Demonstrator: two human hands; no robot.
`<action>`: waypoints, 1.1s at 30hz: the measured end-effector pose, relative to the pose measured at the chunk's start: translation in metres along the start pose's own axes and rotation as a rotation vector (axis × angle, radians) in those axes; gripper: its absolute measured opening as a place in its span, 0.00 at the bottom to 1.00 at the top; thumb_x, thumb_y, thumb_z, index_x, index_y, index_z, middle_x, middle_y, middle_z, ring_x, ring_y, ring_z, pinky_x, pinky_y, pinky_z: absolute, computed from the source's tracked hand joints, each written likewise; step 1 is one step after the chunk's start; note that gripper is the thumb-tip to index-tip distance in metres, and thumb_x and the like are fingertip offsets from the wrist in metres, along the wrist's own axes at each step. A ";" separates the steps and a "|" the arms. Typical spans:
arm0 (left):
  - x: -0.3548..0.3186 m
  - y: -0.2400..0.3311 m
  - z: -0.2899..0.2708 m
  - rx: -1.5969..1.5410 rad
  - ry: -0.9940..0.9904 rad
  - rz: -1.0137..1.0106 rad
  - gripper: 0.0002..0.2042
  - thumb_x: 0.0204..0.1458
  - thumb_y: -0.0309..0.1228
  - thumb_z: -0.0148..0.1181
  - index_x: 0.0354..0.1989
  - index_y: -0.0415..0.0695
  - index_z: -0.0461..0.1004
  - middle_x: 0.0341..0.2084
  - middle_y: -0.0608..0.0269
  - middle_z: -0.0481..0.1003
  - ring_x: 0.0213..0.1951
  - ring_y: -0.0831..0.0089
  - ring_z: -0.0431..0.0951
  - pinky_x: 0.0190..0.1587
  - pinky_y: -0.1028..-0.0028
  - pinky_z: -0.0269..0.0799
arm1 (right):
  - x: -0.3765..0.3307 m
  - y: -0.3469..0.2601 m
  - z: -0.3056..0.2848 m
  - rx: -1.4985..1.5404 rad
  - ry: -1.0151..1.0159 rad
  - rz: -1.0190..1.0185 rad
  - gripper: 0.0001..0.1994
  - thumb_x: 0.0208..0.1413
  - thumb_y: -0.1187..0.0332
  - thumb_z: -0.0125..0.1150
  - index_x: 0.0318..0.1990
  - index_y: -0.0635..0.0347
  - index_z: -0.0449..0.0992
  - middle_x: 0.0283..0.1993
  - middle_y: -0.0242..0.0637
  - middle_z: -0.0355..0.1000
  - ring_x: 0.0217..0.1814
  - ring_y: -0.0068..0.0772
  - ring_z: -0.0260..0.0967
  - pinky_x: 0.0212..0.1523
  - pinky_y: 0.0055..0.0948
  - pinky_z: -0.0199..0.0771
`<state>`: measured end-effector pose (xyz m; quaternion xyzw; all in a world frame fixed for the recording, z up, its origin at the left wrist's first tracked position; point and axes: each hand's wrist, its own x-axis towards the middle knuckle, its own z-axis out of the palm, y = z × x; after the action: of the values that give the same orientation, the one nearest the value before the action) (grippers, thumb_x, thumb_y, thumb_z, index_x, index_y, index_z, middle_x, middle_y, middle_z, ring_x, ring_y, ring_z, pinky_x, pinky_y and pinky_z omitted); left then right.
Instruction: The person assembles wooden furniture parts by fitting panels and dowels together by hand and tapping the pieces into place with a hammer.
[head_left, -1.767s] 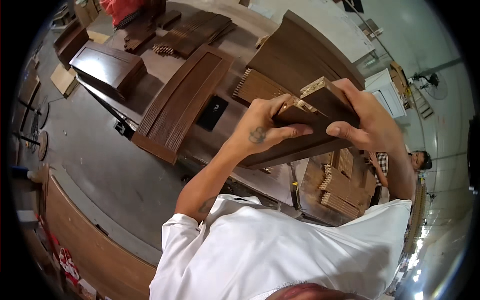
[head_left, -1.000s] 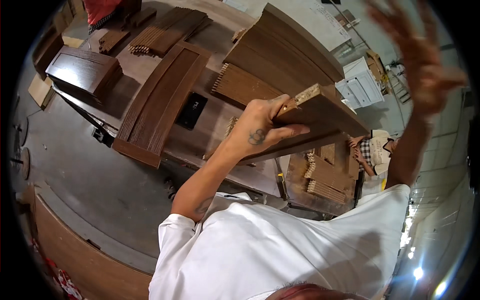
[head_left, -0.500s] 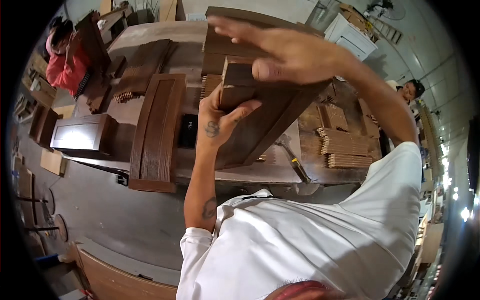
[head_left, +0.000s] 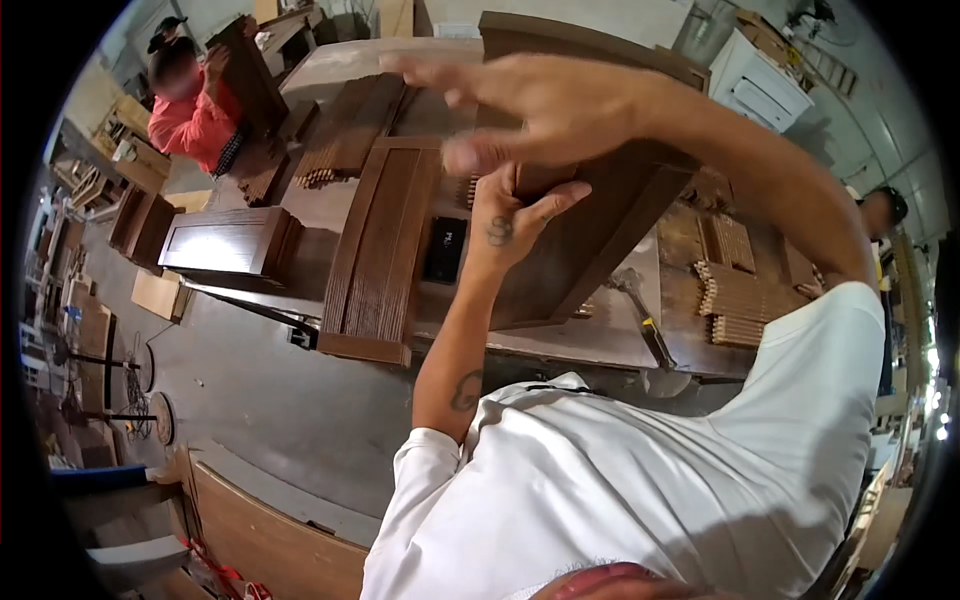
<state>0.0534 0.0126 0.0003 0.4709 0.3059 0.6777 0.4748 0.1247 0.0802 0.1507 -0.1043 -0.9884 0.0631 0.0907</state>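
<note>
Where the left hand (head_left: 508, 222) was clamped: on the end of the brown panel (head_left: 562, 270), which slanted over the table (head_left: 620, 345).
Right hand (head_left: 570, 105): fingers and thumb apart, raised above the left hand; contact with the panel could not be told.
Black flat object (head_left: 445, 250): lay just left of the left hand.
Yellow-marked tool (head_left: 648, 322): lay right of the left hand, beyond the panel.
</note>
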 end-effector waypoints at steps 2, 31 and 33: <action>0.000 -0.006 -0.008 -0.037 -0.008 0.089 0.12 0.41 0.21 0.68 0.36 0.34 0.75 0.28 0.64 0.79 0.34 0.79 0.78 0.39 0.79 0.73 | 0.014 0.007 -0.034 0.018 0.035 -0.055 0.43 0.54 0.35 0.46 0.67 0.60 0.49 0.64 0.50 0.57 0.70 0.52 0.49 0.67 0.46 0.56; 0.004 0.031 0.012 -0.028 -0.109 0.008 0.15 0.47 0.20 0.65 0.44 0.34 0.72 0.37 0.62 0.78 0.39 0.78 0.75 0.43 0.78 0.72 | -0.101 -0.024 -0.016 -0.244 0.114 0.448 0.18 0.42 0.65 0.68 0.39 0.61 0.70 0.24 0.48 0.71 0.34 0.55 0.71 0.36 0.46 0.69; 0.005 0.029 0.015 0.021 -0.073 0.048 0.15 0.47 0.20 0.65 0.44 0.33 0.72 0.36 0.62 0.78 0.38 0.78 0.75 0.42 0.78 0.72 | -0.099 -0.023 -0.015 -0.235 0.086 0.478 0.17 0.42 0.66 0.68 0.38 0.62 0.70 0.23 0.48 0.71 0.33 0.56 0.71 0.34 0.46 0.69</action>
<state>0.0564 0.0061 0.0328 0.5076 0.2841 0.6679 0.4643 0.2188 0.0378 0.1522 -0.3470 -0.9315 -0.0369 0.1026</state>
